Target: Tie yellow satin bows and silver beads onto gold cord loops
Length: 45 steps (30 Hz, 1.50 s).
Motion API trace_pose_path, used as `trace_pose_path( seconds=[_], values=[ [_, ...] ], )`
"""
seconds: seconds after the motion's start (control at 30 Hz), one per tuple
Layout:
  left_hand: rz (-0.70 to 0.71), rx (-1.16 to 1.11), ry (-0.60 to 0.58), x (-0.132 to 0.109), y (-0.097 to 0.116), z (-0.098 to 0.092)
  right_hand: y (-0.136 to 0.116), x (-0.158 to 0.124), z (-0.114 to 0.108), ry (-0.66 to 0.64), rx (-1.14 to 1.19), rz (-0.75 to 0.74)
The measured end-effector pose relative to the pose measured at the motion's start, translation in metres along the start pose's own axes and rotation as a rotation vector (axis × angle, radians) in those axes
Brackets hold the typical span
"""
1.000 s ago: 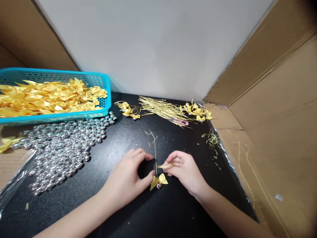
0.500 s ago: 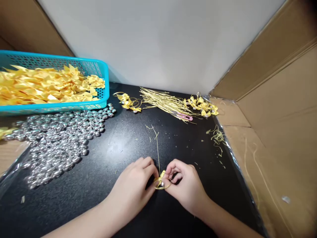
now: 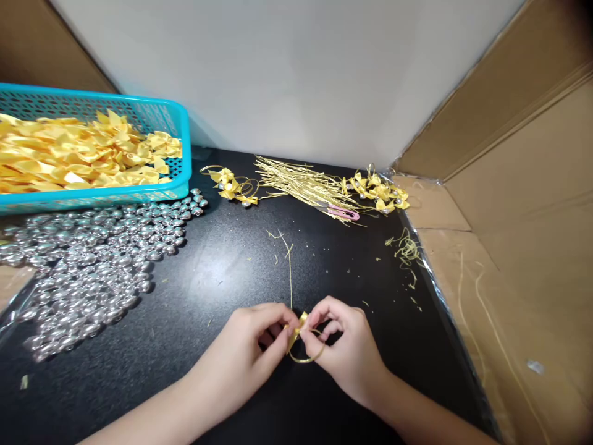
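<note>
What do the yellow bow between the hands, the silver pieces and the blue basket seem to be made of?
The bow, pinched by the left hand and right hand, looks like satin ribbon: soft sheen, folded loops. The silver pieces are mirror-bright, metal or plated plastic; the look leaves it open. The basket seems moulded plastic: even colour, mesh holes.

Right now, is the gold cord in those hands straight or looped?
Looped: the gold cord curls into a ring under the left hand and right hand, its tail running straight away.
</note>
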<state>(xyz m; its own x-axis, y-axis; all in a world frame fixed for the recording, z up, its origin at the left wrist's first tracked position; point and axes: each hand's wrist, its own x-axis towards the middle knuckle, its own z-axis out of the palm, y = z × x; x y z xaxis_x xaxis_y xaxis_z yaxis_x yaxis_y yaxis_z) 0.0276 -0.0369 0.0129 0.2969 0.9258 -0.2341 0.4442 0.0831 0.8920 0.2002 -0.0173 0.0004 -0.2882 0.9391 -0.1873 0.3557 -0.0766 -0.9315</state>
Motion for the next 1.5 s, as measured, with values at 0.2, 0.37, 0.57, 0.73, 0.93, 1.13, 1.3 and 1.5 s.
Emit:
trace_pose_path(
  seconds=[0.2,0.37,0.57,0.73,0.93,1.13,1.3,1.5],
  values=[
    [-0.104,-0.083,-0.014,0.002,0.001,-0.001,-0.001,0.001,-0.001,-0.007,-0.02,0.032],
    [-0.122,-0.052,0.019,0.004,0.003,0.002,0.0,0.003,-0.001,-0.015,-0.062,0.026],
    [-0.09,-0.015,0.057,0.005,0.0,0.003,0.0,0.003,-0.002,-0.04,-0.033,0.016],
    [-0.064,-0.046,0.088,0.003,-0.002,0.007,-0.002,0.004,-0.002,-0.035,-0.034,0.028],
    [-0.085,-0.18,0.166,0.0,-0.009,0.011,-0.005,0.003,-0.003,0.034,0.027,0.042],
    [-0.104,-0.288,0.211,0.002,-0.013,0.013,-0.001,-0.004,0.002,0.082,-0.046,-0.137],
    [-0.03,-0.235,0.263,-0.001,-0.013,0.015,0.001,-0.011,0.006,0.044,-0.247,-0.243],
    [0.144,0.073,0.301,-0.006,-0.012,0.014,-0.001,-0.009,0.007,0.001,-0.363,-0.214]
  ],
)
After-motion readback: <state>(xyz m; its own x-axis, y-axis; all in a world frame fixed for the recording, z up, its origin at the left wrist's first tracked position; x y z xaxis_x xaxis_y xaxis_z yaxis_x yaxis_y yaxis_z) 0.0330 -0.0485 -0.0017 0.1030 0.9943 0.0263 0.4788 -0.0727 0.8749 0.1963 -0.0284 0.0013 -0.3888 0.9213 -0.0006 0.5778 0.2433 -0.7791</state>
